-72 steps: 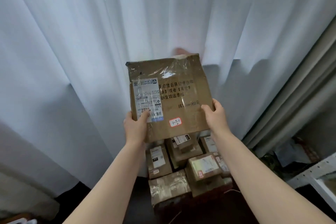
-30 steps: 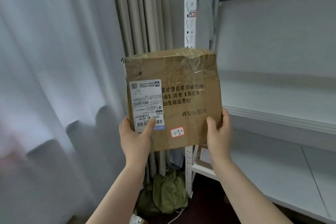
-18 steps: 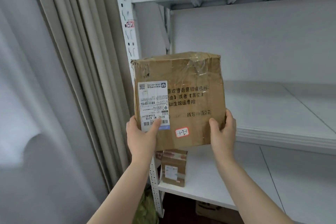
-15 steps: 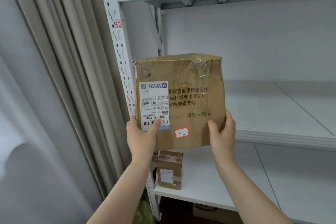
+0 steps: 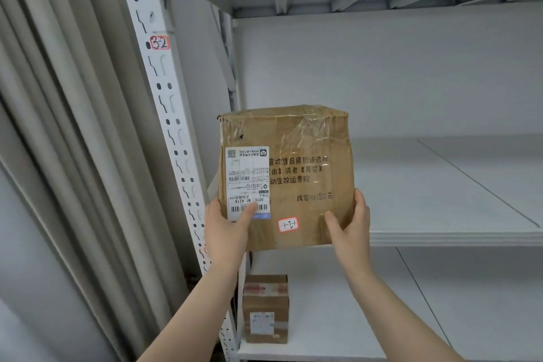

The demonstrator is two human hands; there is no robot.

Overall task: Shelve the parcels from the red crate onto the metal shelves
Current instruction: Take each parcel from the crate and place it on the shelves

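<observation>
Pinching the lower corners of a brown parcel [image 5: 293, 173], the left grip [image 5: 226, 231] lays its thumb on the white shipping label [image 5: 247, 176], and the right grip [image 5: 351, 226] curls around the opposite edge. The parcel is held upright in front of the left end of the middle metal shelf [image 5: 440, 191], beside a perforated white post [image 5: 169, 126] tagged 3-2. A smaller parcel [image 5: 266, 308] stands on the lower shelf [image 5: 352, 308]. A beige curtain [image 5: 73, 126] hangs on the left.

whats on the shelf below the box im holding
One small taped parcel stands at the left end of the lower shelf, beside the upright. The right forearm covers part of that shelf.
</observation>
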